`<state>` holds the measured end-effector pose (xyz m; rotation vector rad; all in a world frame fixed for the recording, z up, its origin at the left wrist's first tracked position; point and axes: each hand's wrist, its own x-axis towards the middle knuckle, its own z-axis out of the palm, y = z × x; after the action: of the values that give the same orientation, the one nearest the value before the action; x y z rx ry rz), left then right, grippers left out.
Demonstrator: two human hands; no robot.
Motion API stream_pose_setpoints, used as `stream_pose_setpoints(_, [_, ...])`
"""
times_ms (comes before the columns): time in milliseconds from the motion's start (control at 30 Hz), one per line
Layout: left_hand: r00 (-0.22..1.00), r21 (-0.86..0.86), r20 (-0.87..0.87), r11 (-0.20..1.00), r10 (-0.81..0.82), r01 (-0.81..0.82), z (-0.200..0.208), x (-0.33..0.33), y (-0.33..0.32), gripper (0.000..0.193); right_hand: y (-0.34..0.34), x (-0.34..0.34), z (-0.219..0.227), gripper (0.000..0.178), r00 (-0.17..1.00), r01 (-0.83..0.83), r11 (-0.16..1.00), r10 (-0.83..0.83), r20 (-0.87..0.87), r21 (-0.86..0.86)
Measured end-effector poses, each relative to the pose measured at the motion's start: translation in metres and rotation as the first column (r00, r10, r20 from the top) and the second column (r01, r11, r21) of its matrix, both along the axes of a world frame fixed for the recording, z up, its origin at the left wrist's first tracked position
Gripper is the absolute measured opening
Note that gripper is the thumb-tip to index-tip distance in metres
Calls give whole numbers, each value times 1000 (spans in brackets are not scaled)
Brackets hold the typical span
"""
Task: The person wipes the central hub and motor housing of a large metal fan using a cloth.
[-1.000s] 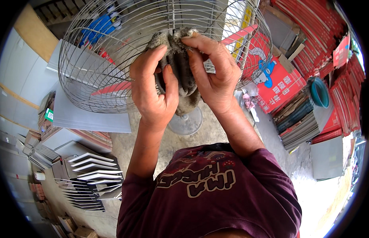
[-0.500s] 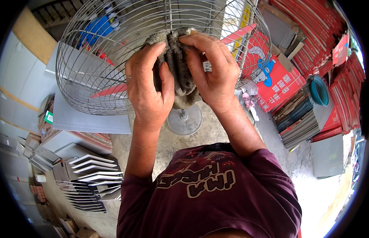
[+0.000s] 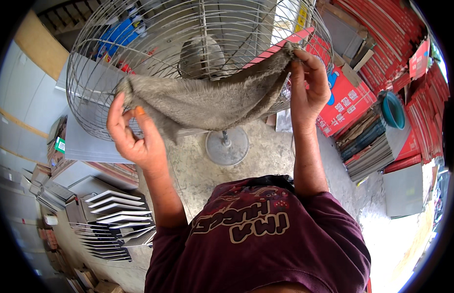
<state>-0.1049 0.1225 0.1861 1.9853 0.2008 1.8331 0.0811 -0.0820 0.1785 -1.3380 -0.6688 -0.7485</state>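
A grey-brown, fuzzy cloth hangs stretched between my two hands, sagging in the middle. My left hand pinches its left end, and my right hand pinches the right end, a little higher. Right behind the cloth stands a large pedestal fan with a round wire cage. Through the wires I see the fan's grey motor housing and a red blade. The round grey base of the fan rests on the concrete floor below the cloth. Whether the cloth touches the cage I cannot tell.
Stacks of flat red cardboard rise at the right, with a teal basin beside them. A red printed box stands behind my right hand. At the lower left are fanned-out white and black panels, and grey sheets lie above them.
My hands have moved apart, left hand to the left and down, right hand to the right. The cloth, bunched up before, is now spread between them, and the motor housing shows behind it.
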Motion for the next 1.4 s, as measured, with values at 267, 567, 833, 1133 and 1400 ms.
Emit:
stream_pose_setpoints(267, [1000,-219,23,976,-4,9,-8,-14,3,37,-1,2,-12,18,992,-89,991,97,-86,100])
stream_pose_setpoints(567, [999,100,34,994,-42,39,5,19,-17,45,23,-20,12,21,984,4,999,2,176,-36])
stream_pose_setpoints(833, [988,242,-82,959,-128,145,22,54,-49,43,56,-36,38,32,901,15,988,54,431,-155])
stream_pose_setpoints(1133, [989,158,-9,976,-149,148,15,47,-39,44,49,-33,31,29,938,3,988,50,342,-154])
stream_pose_setpoints(1400, [994,-160,53,982,-97,104,-2,6,-11,42,11,-3,2,19,996,-11,999,14,84,-34])
